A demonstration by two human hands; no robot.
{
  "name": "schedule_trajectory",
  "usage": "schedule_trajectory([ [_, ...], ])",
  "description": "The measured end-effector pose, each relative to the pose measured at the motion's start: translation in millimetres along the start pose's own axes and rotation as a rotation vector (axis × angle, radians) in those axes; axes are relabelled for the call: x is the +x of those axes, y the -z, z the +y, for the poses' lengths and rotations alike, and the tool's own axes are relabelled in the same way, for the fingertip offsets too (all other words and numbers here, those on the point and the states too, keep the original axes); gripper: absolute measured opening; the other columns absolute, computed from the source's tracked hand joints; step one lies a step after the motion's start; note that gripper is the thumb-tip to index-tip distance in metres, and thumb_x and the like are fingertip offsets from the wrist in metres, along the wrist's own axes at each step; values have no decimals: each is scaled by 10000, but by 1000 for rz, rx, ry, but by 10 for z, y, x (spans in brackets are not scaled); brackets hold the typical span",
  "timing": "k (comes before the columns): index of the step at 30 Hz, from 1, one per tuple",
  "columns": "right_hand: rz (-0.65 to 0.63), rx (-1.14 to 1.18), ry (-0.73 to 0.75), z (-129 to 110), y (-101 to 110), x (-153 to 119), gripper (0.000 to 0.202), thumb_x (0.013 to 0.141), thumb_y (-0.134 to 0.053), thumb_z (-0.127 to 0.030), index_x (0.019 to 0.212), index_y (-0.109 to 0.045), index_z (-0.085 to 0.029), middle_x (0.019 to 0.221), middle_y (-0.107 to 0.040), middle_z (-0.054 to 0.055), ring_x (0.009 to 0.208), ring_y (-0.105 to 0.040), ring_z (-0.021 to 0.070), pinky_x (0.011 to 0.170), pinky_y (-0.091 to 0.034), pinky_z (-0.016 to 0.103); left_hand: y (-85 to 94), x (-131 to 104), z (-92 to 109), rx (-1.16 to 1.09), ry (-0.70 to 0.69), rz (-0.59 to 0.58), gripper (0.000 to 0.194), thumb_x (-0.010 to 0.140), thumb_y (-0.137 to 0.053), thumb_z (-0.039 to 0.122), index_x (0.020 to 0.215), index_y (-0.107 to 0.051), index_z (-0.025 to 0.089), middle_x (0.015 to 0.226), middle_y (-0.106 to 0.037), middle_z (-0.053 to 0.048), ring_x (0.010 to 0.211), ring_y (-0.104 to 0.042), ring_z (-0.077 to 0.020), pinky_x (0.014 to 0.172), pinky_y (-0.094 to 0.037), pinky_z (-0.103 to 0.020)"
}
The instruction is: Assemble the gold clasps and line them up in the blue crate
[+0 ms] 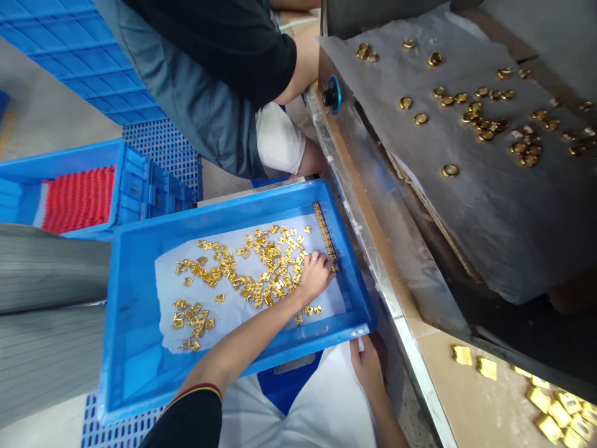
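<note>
A blue plastic tray (140,379) lies across in front of me, lined with white paper (242,264). Many small gold pieces (275,261) are scattered over the paper. Along the tray's right side runs a straight row of gold pieces (325,230). My left hand (317,274) reaches into the tray, fingers curled and pinched on a small gold piece (334,268) at the near end of that row. Just outside the tray's near right corner, my right hand (367,368) is closed by the rim, thumb against finger; a whitish bit shows between them, too small to name.
A metal-edged bench (396,311) stands close on the right, with gold rings (450,170) on paper and gold blocks (557,414) nearer me. A co-worker (200,93) sits beyond the tray. At left is a blue crate (119,186) with red items (81,199).
</note>
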State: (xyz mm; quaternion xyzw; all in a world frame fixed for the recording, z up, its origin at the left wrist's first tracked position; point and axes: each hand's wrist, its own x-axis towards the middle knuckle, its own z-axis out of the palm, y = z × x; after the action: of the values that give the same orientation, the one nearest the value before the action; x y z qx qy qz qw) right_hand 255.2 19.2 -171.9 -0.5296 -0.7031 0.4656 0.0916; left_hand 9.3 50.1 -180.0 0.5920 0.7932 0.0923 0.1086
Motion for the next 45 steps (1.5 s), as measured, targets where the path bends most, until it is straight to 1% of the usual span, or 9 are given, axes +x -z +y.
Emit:
schedule_trajectory([
  [5, 14, 14, -9, 24, -5, -5, 630, 894, -408, -699, 919, -774, -188, 742, -769, 115, 571, -683, 240, 522, -551, 299, 9, 12, 9, -1, 12, 0, 224, 951, -618, 384, 973, -724, 187, 1022, -661, -136, 1033, -511, -310, 831, -406, -459],
  [10, -7, 16, -36, 66, -20, -15, 604, 895, -411, -662, 953, -761, -173, 671, -742, 94, 486, -634, 226, 475, -525, 297, 2, 64, 31, 12, 32, 10, 215, 943, -628, 362, 950, -727, 172, 984, -663, -139, 1015, -515, -311, 809, -402, -447],
  [15, -12, 17, -9, 60, -23, -11, 544, 894, -425, -615, 929, -757, -185, 777, -779, 123, 597, -707, 250, 541, -565, 296, 26, 37, 32, 15, 38, 30, 240, 949, -620, 401, 965, -718, 182, 994, -655, -132, 1015, -521, -308, 811, -397, -438],
  [20, -11, -9, 17, 37, 8, -1, 558, 904, -400, -616, 897, -762, -191, 786, -785, 125, 609, -717, 248, 524, -554, 287, 144, -245, -234, 11, 20, 33, 224, 959, -614, 392, 1025, -698, 195, 1049, -652, -119, 1055, -537, -305, 850, -397, -424],
  [23, -12, -7, 14, 38, 7, 0, 571, 908, -406, -629, 912, -759, -180, 769, -780, 128, 577, -703, 242, 520, -546, 287, 209, -420, -443, 3, -64, 21, 243, 971, -597, 373, 1119, -675, 197, 1083, -662, -114, 1063, -538, -300, 861, -399, -410],
  [25, -3, -17, 23, 40, -7, -2, 585, 907, -409, -641, 929, -757, -172, 783, -782, 138, 574, -700, 244, 527, -543, 291, 226, -471, -502, -5, -127, 5, 271, 980, -581, 369, 1176, -655, 196, 1102, -669, -113, 1062, -539, -295, 867, -400, -406],
  [30, 19, -61, 57, 38, -34, -3, 599, 915, -385, -641, 935, -754, -170, 744, -765, 135, 561, -681, 244, 520, -530, 297, 188, -376, -340, 71, -135, -29, 269, 983, -568, 380, 1127, -674, 179, 1111, -669, -130, 1069, -551, -300, 878, -401, -420],
  [36, 26, -80, 70, 34, -12, -15, 528, 926, -390, -579, 898, -752, -196, 766, -773, 118, 603, -700, 243, 544, -545, 294, 109, -272, -130, 127, -110, -38, 180, 947, -613, 286, 977, -720, 144, 1007, -670, -145, 1081, -557, -322, 846, -407, -423],
  [45, 17, -75, 65, 69, -32, -12, 504, 915, -409, -533, 974, -769, -185, 822, -785, 136, 659, -727, 262, 548, -558, 300, -3, -187, 78, 115, -146, -24, 213, 970, -594, 332, 987, -717, 159, 990, -670, -130, 1039, -543, -300, 805, -395, -417],
])
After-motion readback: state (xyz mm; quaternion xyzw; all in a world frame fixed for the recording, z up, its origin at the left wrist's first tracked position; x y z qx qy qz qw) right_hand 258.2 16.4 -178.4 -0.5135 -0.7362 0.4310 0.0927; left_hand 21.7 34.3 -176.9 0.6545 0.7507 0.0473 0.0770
